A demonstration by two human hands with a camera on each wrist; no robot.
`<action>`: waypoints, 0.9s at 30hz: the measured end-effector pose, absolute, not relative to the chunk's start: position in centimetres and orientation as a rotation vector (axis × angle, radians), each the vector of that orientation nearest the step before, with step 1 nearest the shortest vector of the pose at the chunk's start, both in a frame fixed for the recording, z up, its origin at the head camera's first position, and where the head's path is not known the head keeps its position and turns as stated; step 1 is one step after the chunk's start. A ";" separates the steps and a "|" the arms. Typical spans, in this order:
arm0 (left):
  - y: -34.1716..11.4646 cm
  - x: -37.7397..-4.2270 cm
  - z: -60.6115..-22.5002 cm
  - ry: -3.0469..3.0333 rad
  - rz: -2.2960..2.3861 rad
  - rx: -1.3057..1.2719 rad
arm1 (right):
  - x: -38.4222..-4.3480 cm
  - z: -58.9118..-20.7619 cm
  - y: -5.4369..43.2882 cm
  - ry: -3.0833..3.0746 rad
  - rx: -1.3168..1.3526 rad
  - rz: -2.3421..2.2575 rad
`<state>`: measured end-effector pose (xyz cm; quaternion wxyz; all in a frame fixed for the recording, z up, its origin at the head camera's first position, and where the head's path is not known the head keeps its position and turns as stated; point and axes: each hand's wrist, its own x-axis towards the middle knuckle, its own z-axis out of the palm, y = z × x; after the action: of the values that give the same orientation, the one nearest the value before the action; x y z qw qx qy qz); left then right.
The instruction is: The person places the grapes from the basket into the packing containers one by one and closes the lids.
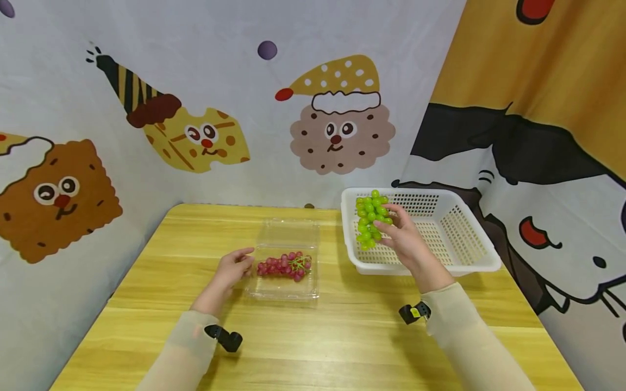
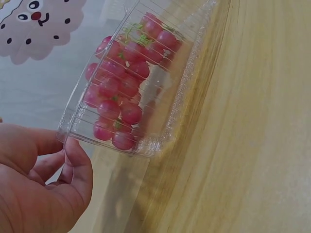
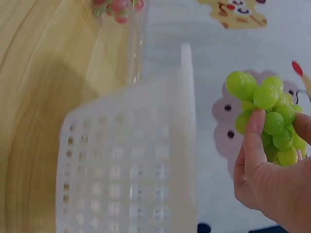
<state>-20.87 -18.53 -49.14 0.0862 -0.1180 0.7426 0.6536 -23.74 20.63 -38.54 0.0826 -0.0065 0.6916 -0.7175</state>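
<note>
A bunch of green grapes (image 1: 370,217) is gripped in my right hand (image 1: 405,239), up over the left side of the white plastic basket (image 1: 476,255). In the right wrist view the thumb and fingers curl round the green grapes (image 3: 274,124). My left hand (image 1: 233,269) is at the left edge of a clear plastic box (image 1: 259,293) with its lid folded back. The left wrist view shows thumb and finger pinching the box's rim (image 2: 65,131). Inside the box lies a bunch of red grapes (image 1: 283,266) with green stems.
The wooden table (image 1: 342,347) carries the box at centre and the basket at back right. A cartoon-printed cloth (image 1: 220,70) hangs behind the table. Each wrist wears a small black camera (image 1: 227,338).
</note>
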 end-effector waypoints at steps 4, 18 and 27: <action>-18.6 -20.9 -49.3 2.211 1.933 -0.346 | -23.5 -38.4 18.9 2.062 -0.051 -2.127; -18.6 -21.1 -49.5 2.180 1.959 -0.343 | -22.6 -39.4 13.5 2.246 -0.369 -1.879; -18.5 -21.0 -49.7 2.173 1.980 -0.348 | -21.9 -40.6 10.3 2.533 -0.688 -1.563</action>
<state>-21.01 -18.46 -49.66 0.0904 -0.1169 0.7311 0.6661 -21.92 10.29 -40.59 0.0435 -0.2251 0.8283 -0.5112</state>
